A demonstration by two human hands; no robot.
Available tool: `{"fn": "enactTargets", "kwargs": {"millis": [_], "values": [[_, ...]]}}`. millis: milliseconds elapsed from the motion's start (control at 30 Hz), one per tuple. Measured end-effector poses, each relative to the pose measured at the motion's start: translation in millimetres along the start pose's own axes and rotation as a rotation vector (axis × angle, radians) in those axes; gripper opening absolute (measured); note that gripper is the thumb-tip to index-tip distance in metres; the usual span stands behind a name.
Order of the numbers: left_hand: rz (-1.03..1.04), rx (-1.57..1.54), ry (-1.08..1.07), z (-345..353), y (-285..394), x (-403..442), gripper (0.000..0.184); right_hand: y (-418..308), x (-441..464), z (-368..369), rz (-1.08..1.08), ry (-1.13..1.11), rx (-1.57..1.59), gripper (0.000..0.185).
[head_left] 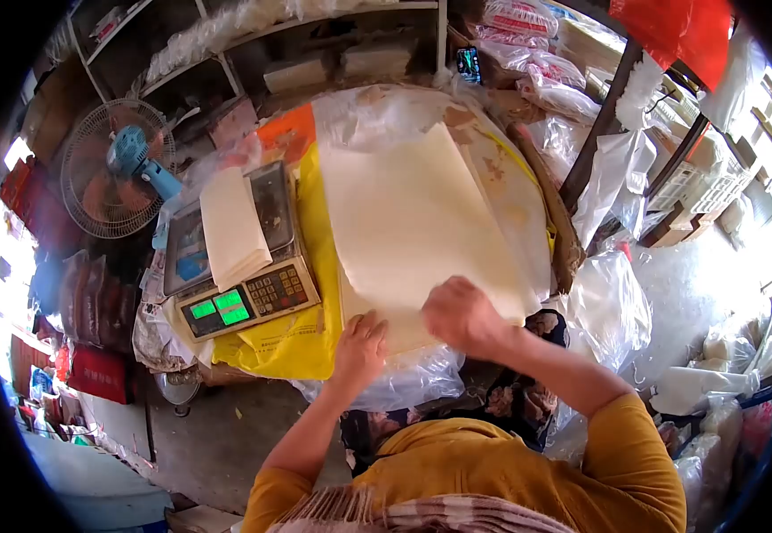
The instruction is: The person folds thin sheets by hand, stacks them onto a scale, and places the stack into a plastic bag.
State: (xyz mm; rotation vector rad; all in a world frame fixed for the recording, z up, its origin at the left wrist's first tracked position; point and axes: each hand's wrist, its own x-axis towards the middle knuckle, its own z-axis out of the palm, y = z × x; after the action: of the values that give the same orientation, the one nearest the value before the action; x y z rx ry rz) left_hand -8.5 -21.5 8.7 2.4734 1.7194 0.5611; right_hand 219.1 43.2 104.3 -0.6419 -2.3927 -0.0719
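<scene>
We are resting our left hand at the near left corner of a large stack of cream paper, and we are curling our right hand over its near edge; whether it is gripping a sheet, we are not managing to tell. To the left, we are seeing a smaller stack of paper lying on a scale with green numbers glowing. Beyond the scale, a fan is standing.
</scene>
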Motion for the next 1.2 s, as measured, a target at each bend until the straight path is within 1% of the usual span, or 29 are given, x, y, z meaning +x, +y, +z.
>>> {"fn": "enactTargets", "kwargs": {"millis": [33, 67, 100, 133, 167, 200, 233, 267, 300, 367, 400, 433, 500, 567, 633, 667, 767, 800, 833, 867, 933, 967, 1000, 1033, 1067, 1167, 1200], "values": [[0.009, -0.023, 0.039, 1, 0, 0, 0.032, 17, -3, 4, 0.061, -0.005, 0.019, 0.006], [0.021, -0.046, 0.078, 2, 1, -1, 0.032, 43, 4, -4, 0.357, -0.073, 0.185, 0.009], [0.023, -0.049, 0.066, 2, 2, -2, 0.033, 64, 19, -25, 0.769, -0.038, 0.216, 0.014], [0.024, -0.050, 0.056, 1, 2, -3, 0.033, 109, 27, -30, 0.736, 0.150, 0.055, 0.019], [0.022, -0.051, 0.054, 0, 1, -1, 0.034, 93, 57, -97, 0.672, 0.297, 0.024, 0.020], [0.017, -0.039, 0.060, 1, 2, 0, 0.034, 91, 75, -128, 0.666, 0.518, -0.093, 0.018], [0.013, -0.027, 0.056, 1, 3, -2, 0.034, 78, 90, -166, 0.295, 0.652, -0.036, 0.014], [0.013, -0.017, 0.050, 2, 3, -2, 0.034, 55, 98, -200, 0.255, 0.561, -0.249, 0.012], [0.012, -0.017, 0.038, 2, 4, -3, 0.034, 33, 104, -209, 0.130, 0.564, -0.218, 0.015], [0.009, -0.012, 0.022, 0, 4, -1, 0.035, 26, 102, -205, -0.191, 0.485, -0.419, 0.017], [0.019, -0.014, 0.031, 0, 3, 0, 0.035, 22, 97, -202, -0.145, 0.416, -0.447, 0.025], [0.027, -0.018, 0.037, 0, 3, 0, 0.035, 34, 97, -201, 0.033, 0.419, -0.433, 0.027], [0.038, -0.014, 0.037, 1, 4, -5, 0.035, 81, 98, -210, 0.399, 0.419, -0.398, 0.030], [0.043, 0.003, 0.049, 4, 1, -3, 0.034, 120, 110, -260, 0.506, 0.631, -0.380, 0.032], [0.036, -0.011, 0.062, 3, 2, -2, 0.034, 103, 113, -308, 0.132, 0.799, -0.097, 0.022], [0.035, -0.021, 0.056, 3, 3, -5, 0.034, 97, 109, -306, 0.121, 0.738, -0.067, 0.024], [0.017, -0.014, -0.019, 4, 0, -4, 0.049, 54, 83, -287, 0.104, 0.549, 0.010, 0.033], [-0.060, -0.144, -0.024, 3, 1, -3, 0.055, 34, 75, -269, 0.016, 0.284, -0.214, 0.024], [-0.141, -0.270, -0.028, 0, 0, 0, 0.061, 14, 68, -250, -0.125, 0.041, -0.400, 0.016], [-0.224, -0.397, -0.032, -5, 1, 4, 0.068, 13, 60, -220, -0.190, -0.018, -0.314, 0.014], [-0.157, -0.432, 0.194, -27, 20, 16, 0.078, -14, 39, -166, -0.312, -0.137, -0.147, 0.013], [-0.123, -0.446, 0.306, -32, 30, 20, 0.082, -26, 29, -145, -0.309, -0.146, -0.163, 0.015], [-0.038, -0.486, 0.342, -28, 34, 21, 0.079, -35, 7, -115, -0.266, -0.212, -0.218, 0.014], [0.046, -0.523, 0.374, -22, 36, 19, 0.076, -44, -7, -98, -0.262, -0.278, -0.195, 0.013], [0.134, -0.559, 0.412, -19, 37, 20, 0.073, -53, -22, -78, -0.192, -0.260, -0.173, 0.015], [0.284, -0.378, 0.041, -26, 27, 16, 0.060, -66, -29, -66, -0.096, -0.237, 0.066, 0.016], [0.262, -0.450, 0.098, -23, 30, 15, 0.039, -62, -27, -67, -0.137, -0.263, 0.084, 0.016]]}}
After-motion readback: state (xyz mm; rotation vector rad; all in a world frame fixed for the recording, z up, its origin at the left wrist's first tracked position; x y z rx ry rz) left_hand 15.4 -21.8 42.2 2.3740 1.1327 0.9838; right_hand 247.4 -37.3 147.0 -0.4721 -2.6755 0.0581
